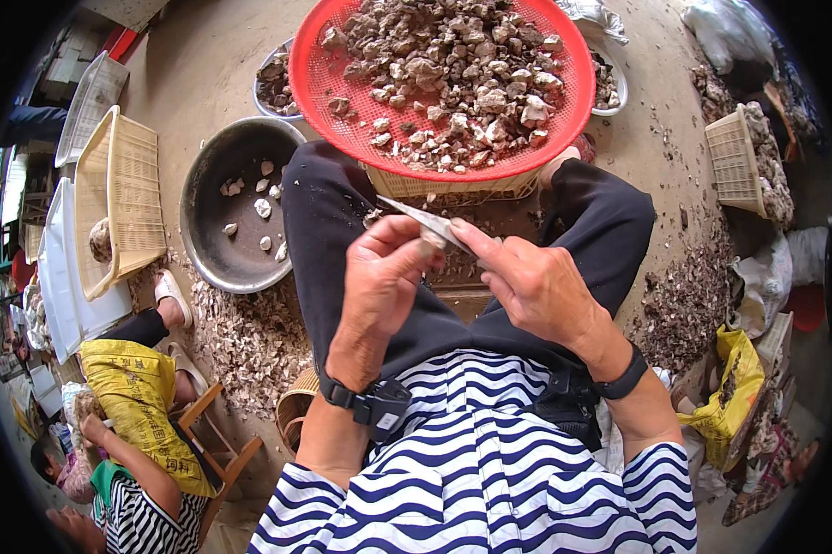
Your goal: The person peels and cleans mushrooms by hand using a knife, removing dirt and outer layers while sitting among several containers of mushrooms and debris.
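My left hand [387, 273] holds a small pale lump [432, 237] between thumb and fingertips, above my lap. In my right hand [537, 280] is a knife [416, 213], its pointed blade lying across the lump and my index finger stretched along it. Beyond my hands, a red plastic sieve basket [305, 83] bears a heap of brown and whitish rough lumps [450, 69]. The basket rests on a cream plastic crate [450, 185]. To the left stands a dark metal basin [198, 239] with several pale, trimmed-looking pieces [263, 208] in it. What the lumps are, I cannot tell.
Shavings [250, 353] cover the floor at left, and darker ones [686, 311] lie at right. Two filled basins [275, 83] show partly behind the basket. Cream crates [135, 201] stand at left. A co-worker [139, 498] sits at lower left, another person [769, 471] at lower right.
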The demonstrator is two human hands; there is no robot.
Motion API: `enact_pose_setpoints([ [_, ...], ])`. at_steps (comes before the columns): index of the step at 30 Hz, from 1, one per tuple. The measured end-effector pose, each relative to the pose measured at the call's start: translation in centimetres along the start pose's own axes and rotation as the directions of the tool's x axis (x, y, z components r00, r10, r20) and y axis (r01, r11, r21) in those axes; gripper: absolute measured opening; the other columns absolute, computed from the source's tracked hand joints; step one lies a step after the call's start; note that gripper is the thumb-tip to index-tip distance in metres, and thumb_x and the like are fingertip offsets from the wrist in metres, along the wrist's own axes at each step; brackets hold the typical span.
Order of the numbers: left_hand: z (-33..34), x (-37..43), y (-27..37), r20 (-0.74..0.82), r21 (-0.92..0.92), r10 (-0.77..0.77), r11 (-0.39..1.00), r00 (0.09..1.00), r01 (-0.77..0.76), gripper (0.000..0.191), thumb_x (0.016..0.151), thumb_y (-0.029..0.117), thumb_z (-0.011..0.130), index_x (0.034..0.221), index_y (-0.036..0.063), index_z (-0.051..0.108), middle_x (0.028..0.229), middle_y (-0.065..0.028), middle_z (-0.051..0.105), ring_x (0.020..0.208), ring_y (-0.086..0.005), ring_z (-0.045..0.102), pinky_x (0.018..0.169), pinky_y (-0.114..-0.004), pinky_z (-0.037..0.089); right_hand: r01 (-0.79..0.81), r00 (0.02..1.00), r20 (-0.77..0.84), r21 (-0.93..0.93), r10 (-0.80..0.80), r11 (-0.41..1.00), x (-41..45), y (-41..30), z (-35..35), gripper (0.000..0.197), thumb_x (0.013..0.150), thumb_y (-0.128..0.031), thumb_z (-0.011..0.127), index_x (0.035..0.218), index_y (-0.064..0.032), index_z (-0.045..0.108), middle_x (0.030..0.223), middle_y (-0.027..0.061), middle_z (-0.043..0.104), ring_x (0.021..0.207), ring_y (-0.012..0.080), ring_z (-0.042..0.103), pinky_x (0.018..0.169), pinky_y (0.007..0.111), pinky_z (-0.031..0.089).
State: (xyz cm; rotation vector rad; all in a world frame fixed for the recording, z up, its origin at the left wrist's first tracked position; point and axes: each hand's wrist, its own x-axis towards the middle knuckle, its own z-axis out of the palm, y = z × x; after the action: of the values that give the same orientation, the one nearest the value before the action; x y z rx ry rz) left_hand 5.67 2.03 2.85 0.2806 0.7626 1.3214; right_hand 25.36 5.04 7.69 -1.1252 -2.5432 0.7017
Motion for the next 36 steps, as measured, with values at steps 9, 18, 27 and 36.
enact_pose_setpoints([
  [9,-0.5,0.4,1.5,-0.003,0.053,0.039,0.998,0.999,-0.039,0.026,0.085,0.0,0.064,0.11,-0.002,0.056,0.108,-0.0175,0.064,0.089,-0.0186,0.064,0.079,-0.029,0.052,0.002,0.998,0.056,0.06,-0.006,0.998,-1.1,1.2,-0.1,0.068,0.075,-0.008,0.066,0.139,-0.0164,0.044,0.069,0.0079,0.054,0.058,0.0257,0.058,0.051,0.037,0.049],
  [18,-0.6,0.2,1.2,-0.022,0.074,0.076,0.994,0.997,-0.074,0.025,0.084,-0.001,0.064,0.109,-0.0034,0.058,0.102,-0.0142,0.065,0.087,-0.0185,0.064,0.079,-0.03,0.053,0.025,0.998,0.05,0.074,-0.029,0.997,-1.3,1.3,-0.1,0.068,0.075,-0.01,0.067,0.139,-0.0172,0.044,0.068,0.0075,0.053,0.058,0.0249,0.057,0.049,0.036,0.048],
  [27,-0.8,0.2,0.4,0.045,0.181,-0.011,0.983,0.999,0.002,0.022,0.082,-0.004,0.064,0.104,-0.0046,0.061,0.096,-0.012,0.067,0.08,-0.0171,0.064,0.074,-0.029,0.053,0.011,0.998,0.067,-0.007,-0.011,1.0,-0.6,0.5,-0.6,0.068,0.073,-0.002,0.066,0.137,-0.0122,0.047,0.069,0.008,0.052,0.059,0.0251,0.056,0.051,0.036,0.046],
  [36,-0.7,0.4,1.4,-0.061,0.142,0.034,0.99,0.998,-0.025,0.022,0.083,-0.002,0.064,0.104,-0.0017,0.059,0.1,-0.0147,0.066,0.084,-0.0179,0.064,0.076,-0.029,0.052,0.012,0.998,0.058,0.046,-0.015,0.999,-1.6,1.8,-0.3,0.066,0.076,-0.008,0.064,0.139,-0.0169,0.044,0.067,0.0079,0.053,0.057,0.0258,0.057,0.05,0.037,0.048],
])
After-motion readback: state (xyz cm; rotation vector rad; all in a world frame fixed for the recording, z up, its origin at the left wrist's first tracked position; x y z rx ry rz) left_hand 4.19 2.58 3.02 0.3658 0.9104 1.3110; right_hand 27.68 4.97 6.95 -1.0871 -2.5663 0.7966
